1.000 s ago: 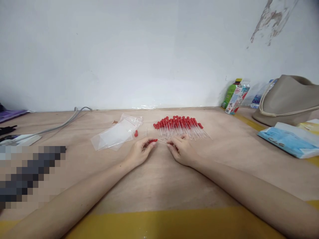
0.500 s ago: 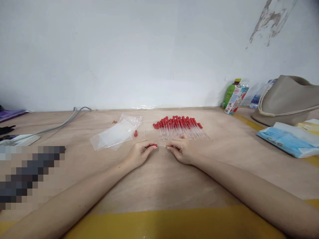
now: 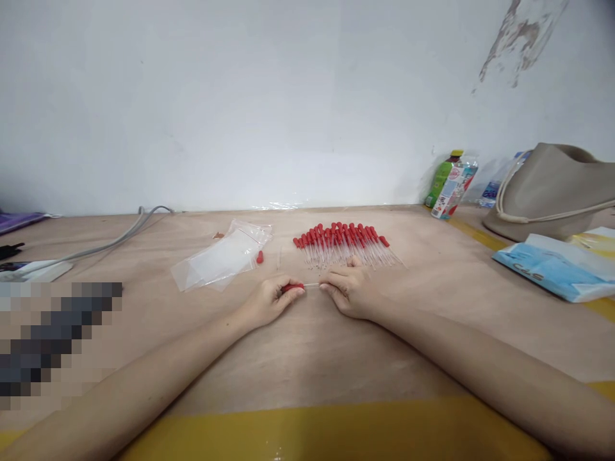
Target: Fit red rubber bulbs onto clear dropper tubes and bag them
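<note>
Between its thumb and fingers my left hand (image 3: 272, 299) pinches a red rubber bulb (image 3: 293, 288). My right hand (image 3: 350, 291) is closed on a thin clear glass tube (image 3: 312, 285), whose left end meets the bulb; how far it goes in is hidden. Just beyond the right hand lies a row of droppers (image 3: 343, 237), red bulbs pointing away and clear tubes toward me. A loose red bulb (image 3: 260, 257) rests left of them, with a thin clear tube (image 3: 279, 257) beside it.
Clear plastic zip bags (image 3: 221, 256) lie left of the loose bulb. A grey cable (image 3: 115, 241) runs at the far left. Bottles (image 3: 451, 186), a grey-beige bag (image 3: 557, 189) and a blue packet (image 3: 552, 266) stand or lie at the right.
Both hands stay nearly in place. My left fingers have shifted slightly on the bulb, and the view has moved a little.
</note>
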Action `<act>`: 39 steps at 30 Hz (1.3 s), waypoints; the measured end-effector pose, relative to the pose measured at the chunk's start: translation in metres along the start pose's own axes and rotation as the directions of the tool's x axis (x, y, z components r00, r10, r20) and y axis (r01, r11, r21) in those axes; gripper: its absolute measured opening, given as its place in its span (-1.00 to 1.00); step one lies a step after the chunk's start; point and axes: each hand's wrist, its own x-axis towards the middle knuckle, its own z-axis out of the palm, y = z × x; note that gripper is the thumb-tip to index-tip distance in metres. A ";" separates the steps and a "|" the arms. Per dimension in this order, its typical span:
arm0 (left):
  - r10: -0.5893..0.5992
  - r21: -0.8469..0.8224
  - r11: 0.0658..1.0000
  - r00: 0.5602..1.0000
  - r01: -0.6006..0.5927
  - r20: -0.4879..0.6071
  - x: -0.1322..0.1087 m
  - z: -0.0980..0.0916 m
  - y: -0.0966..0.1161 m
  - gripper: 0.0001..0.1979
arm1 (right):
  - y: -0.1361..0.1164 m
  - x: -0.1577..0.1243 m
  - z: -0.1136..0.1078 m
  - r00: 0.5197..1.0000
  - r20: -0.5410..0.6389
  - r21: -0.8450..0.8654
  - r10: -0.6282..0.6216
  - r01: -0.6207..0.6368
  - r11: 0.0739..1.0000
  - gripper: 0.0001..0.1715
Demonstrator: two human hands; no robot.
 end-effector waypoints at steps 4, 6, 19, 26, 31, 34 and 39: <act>0.049 0.070 0.996 0.999 -0.050 0.011 -0.002 -0.001 0.004 -0.79 | -0.004 0.001 0.000 1.000 0.028 0.013 -0.001 0.001 1.000 -0.71; 0.087 0.094 0.992 0.996 -0.087 0.013 -0.002 -0.001 0.005 -0.80 | -0.005 0.002 0.001 0.998 0.055 0.044 0.019 -0.022 0.999 -0.71; 0.223 0.120 0.967 0.974 -0.226 0.037 -0.003 0.001 0.002 -0.84 | -0.009 0.012 0.008 0.948 0.281 0.335 0.150 -0.244 0.910 -0.66; 0.255 0.163 0.953 0.967 -0.255 0.020 0.002 -0.004 0.002 -0.82 | -0.017 0.019 -0.011 0.928 0.341 0.245 0.149 -0.241 0.939 -0.70; 0.195 0.395 0.915 0.950 -0.086 -0.244 0.009 -0.018 -0.017 -0.71 | 0.002 0.025 -0.023 0.903 0.289 0.302 0.317 -0.400 0.866 -0.76; 0.066 0.508 0.848 0.921 0.150 -0.383 0.013 -0.025 -0.038 -0.74 | 0.028 0.036 -0.024 0.762 0.263 0.339 0.592 -0.647 0.683 -0.77; -0.076 0.533 0.802 0.932 0.269 -0.355 0.014 -0.027 -0.057 -0.74 | 0.058 0.062 -0.017 0.602 0.116 0.171 0.790 -0.796 0.581 -0.75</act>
